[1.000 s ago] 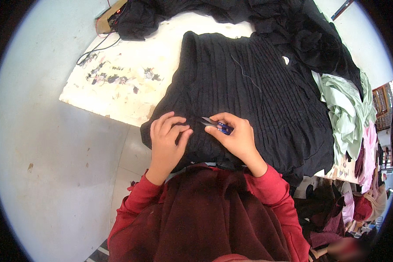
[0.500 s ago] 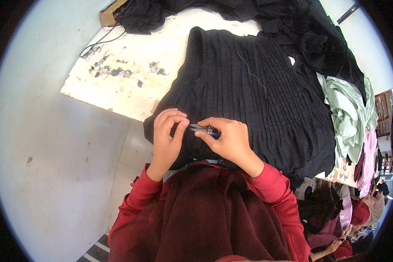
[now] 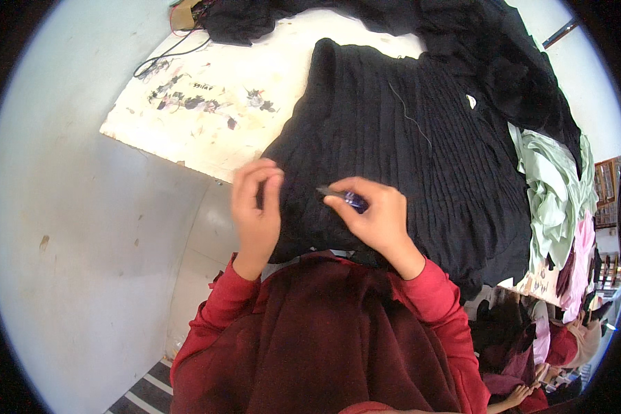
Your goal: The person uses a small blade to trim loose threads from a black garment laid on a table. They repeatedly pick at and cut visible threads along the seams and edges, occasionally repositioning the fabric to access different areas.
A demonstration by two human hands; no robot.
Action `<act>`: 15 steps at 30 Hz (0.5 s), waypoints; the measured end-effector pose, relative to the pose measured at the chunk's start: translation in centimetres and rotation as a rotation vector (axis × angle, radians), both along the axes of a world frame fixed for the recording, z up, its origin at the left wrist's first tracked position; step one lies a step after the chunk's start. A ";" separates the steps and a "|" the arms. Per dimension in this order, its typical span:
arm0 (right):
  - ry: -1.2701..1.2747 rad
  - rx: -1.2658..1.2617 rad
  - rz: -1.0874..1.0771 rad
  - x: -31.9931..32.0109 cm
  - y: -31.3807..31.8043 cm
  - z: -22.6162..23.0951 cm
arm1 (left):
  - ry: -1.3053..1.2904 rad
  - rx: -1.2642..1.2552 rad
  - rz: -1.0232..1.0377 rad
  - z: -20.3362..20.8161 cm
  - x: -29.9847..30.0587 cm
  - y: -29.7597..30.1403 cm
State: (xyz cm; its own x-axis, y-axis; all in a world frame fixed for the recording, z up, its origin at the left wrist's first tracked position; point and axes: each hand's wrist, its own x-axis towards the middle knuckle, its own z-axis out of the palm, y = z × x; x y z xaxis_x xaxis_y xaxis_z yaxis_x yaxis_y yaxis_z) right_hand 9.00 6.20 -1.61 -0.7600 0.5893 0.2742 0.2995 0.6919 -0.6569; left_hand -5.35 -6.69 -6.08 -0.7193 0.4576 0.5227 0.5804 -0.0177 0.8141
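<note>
A black pleated garment (image 3: 386, 138) lies spread over the table in front of me. My right hand (image 3: 381, 217) holds a pair of thread snips (image 3: 355, 201) with a dark blue body above the garment's near left part. The blades point left and look closed together. My left hand (image 3: 255, 210) is raised at the garment's left edge, a little apart from the snips. Its fingers are bent, with thumb and fingertips close together and slightly blurred; whatever is between them cannot be made out. A loose pale thread (image 3: 412, 117) trails across the pleats.
More black cloth (image 3: 504, 69) is heaped along the far side of the pale, stained table (image 3: 207, 138). Light green fabric (image 3: 548, 186) and pink fabric (image 3: 577, 269) hang at the right edge. A cable (image 3: 162, 58) lies far left. Another person's hand (image 3: 519, 397) shows at lower right.
My hands have drawn apart: the left moved slightly left and up, the right slightly right. The snips have left the left fingertips, and their blades, parted before, now look closed.
</note>
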 end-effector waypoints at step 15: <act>0.066 -0.372 -0.086 1.3 2.4 -2.4 | 0.347 -0.262 -0.271 0.1 -0.2 -1.4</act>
